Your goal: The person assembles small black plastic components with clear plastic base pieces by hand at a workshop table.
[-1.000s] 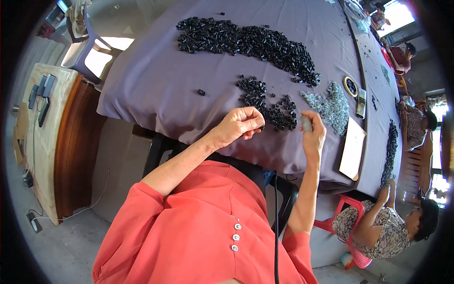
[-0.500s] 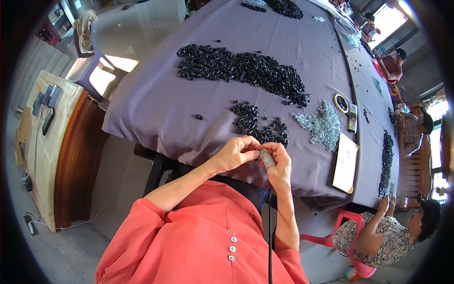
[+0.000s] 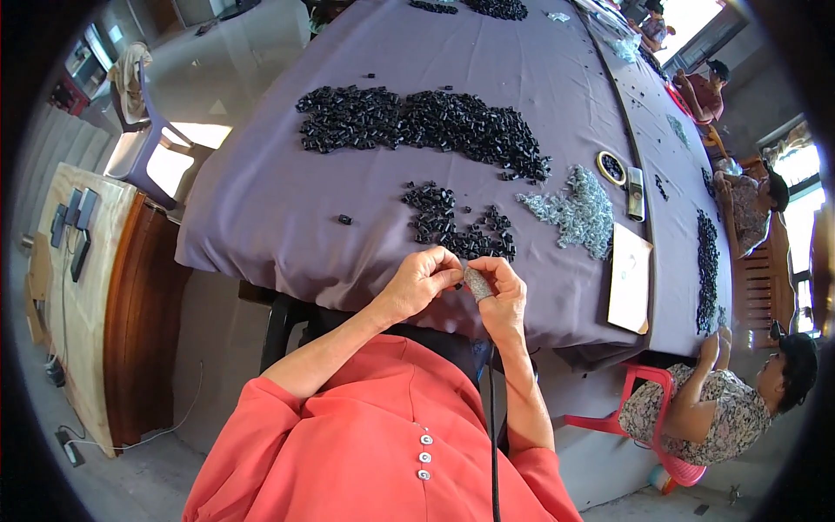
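My left hand [image 3: 423, 285] and my right hand [image 3: 502, 300] meet just off the table's front edge, fingertips almost touching. Between them a small black piece [image 3: 459, 285] shows, pinched in my left fingers. A grey, rough-looking cover [image 3: 477, 283] wraps a digit of my right hand, probably the thumb. The right fingers are curled in, and what they hold, if anything, is hidden. Just beyond my hands lies a loose group of short black tube-like pieces [image 3: 435, 209]. To its right sits a heap of small clear pieces [image 3: 578, 213].
A long pile of black pieces [image 3: 470, 130] lies farther back on the grey tablecloth [image 3: 287, 196]. At right are a tape roll [image 3: 611, 168], a metallic box-like object [image 3: 636, 193] and a pale board [image 3: 630, 278]. A co-worker [image 3: 722, 404] sits close on the right, others beyond.
The view has shifted, so the table's things appear slightly farther left. My hands have stayed together, and the small black piece now shows more clearly between them.
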Available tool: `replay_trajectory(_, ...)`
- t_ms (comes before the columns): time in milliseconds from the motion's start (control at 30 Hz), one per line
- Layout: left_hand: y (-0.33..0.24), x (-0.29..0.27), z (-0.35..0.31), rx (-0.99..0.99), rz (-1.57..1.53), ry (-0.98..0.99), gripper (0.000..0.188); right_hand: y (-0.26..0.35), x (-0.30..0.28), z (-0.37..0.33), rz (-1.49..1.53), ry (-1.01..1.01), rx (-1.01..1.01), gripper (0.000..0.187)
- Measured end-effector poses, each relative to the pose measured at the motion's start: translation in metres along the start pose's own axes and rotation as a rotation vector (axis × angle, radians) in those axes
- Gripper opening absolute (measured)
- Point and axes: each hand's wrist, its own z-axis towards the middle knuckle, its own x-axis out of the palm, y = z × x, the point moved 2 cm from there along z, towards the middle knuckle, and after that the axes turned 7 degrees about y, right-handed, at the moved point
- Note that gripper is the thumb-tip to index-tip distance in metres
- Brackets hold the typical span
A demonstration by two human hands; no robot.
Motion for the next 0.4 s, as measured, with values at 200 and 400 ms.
replay_trajectory(200,0.0072,-0.0009,0.0017,0.01,-0.08,0.048,0.009,-0.0001,-0.0017,-0.0007,0.03,0.01,-0.053,0.026)
replay_trajectory(400,0.0078,-0.0034,0.0027,-0.008,-0.087,0.095,0.011,0.001,-0.003,0.0007,0.23,0.099,0.02,0.027)
